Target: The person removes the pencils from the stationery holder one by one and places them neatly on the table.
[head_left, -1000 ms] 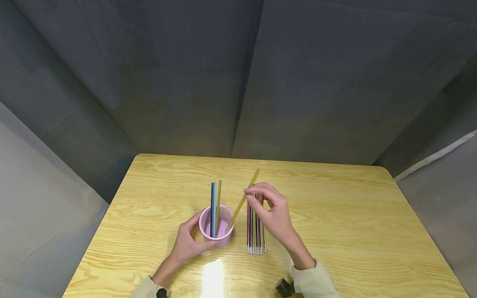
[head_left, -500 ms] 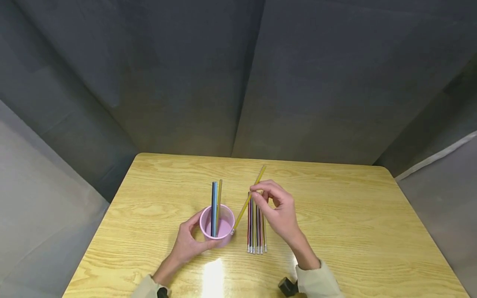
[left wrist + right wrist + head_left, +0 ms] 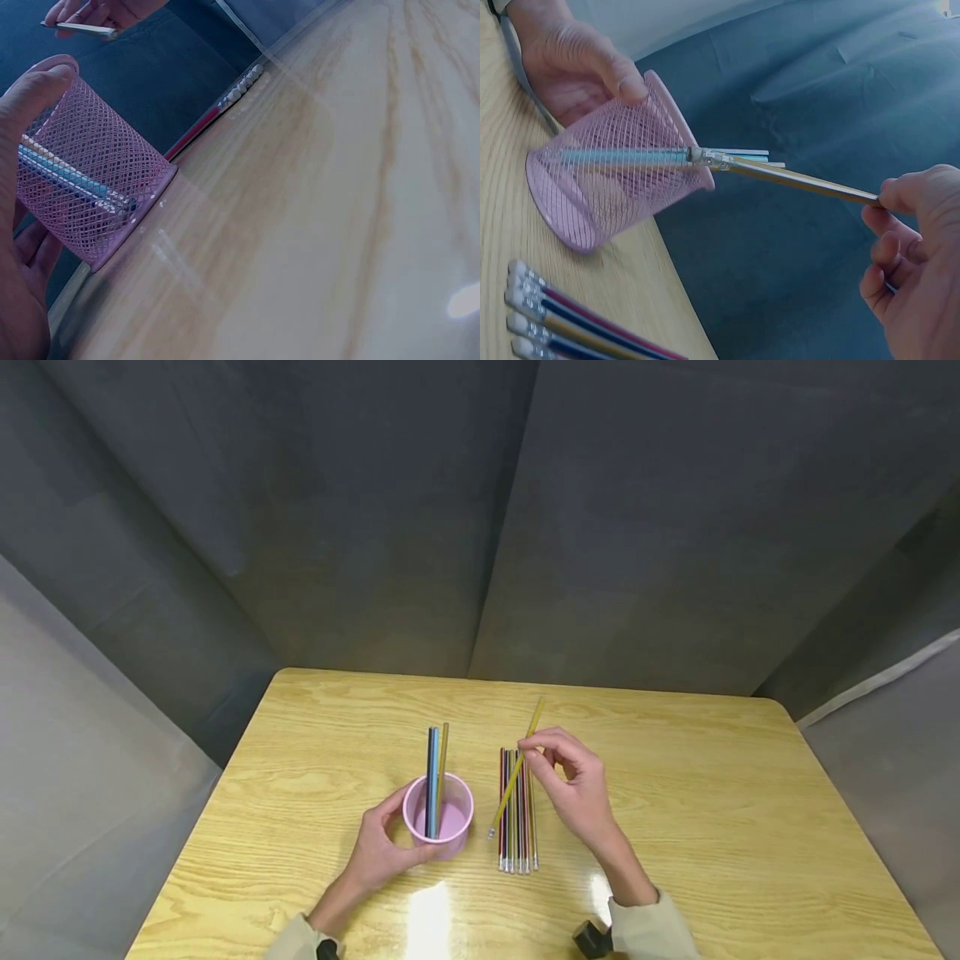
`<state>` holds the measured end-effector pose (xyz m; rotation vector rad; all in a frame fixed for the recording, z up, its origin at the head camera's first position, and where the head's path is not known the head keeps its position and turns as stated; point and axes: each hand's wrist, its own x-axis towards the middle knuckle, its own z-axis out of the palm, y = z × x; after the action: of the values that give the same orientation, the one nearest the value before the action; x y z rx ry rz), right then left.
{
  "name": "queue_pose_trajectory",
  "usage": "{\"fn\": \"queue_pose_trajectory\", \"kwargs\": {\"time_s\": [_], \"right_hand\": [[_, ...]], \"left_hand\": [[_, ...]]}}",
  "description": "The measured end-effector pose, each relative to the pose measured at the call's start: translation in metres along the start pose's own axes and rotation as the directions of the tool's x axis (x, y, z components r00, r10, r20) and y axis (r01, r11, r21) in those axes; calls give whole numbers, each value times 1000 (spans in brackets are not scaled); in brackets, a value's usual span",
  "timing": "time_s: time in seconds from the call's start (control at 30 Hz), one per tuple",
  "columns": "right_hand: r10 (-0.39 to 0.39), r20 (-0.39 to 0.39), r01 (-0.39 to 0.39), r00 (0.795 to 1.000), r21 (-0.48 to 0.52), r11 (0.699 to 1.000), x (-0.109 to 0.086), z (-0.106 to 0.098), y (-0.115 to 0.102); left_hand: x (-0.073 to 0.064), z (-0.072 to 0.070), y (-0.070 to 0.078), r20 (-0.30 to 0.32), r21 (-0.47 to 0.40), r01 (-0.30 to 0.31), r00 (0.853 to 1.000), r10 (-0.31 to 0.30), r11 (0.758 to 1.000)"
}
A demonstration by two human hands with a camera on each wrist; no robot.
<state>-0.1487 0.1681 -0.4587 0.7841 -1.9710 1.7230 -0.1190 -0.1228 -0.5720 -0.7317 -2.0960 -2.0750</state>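
Observation:
My left hand [image 3: 377,850] grips a pink mesh pencil cup [image 3: 615,169] by its side, thumb near the rim. Standing in the cup are a dark pencil, a light blue pencil [image 3: 435,768] and a yellow one [image 3: 446,743]. Between thumb and fingertips, my right hand [image 3: 573,781] pinches a yellow pencil [image 3: 802,181], tilted with its eraser end down and toward the cup. In the head view that pencil overlaps a row of pencils [image 3: 518,852] lying on the table to the right of the cup, their eraser ends toward me.
The wood-grain table [image 3: 712,827] spans the lower view, with dark grey fabric [image 3: 375,527] rising behind its far edge. Lighter grey panels [image 3: 75,760] stand at the sides. A black device [image 3: 592,939] sits at the right wrist.
The right hand has moved right with the pinched pencil, whose eraser end has gone from inside the cup's rim to over the row. The left hand and cup stay nearly still.

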Motion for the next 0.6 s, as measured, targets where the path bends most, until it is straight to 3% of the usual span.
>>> {"fn": "queue_pose_trajectory", "kwargs": {"time_s": [0.6], "right_hand": [[136,83,-119,987,-175,977,-2,-33,22]], "left_hand": [[0,1,0,-4,6,2,1000,-2,1000]]}}
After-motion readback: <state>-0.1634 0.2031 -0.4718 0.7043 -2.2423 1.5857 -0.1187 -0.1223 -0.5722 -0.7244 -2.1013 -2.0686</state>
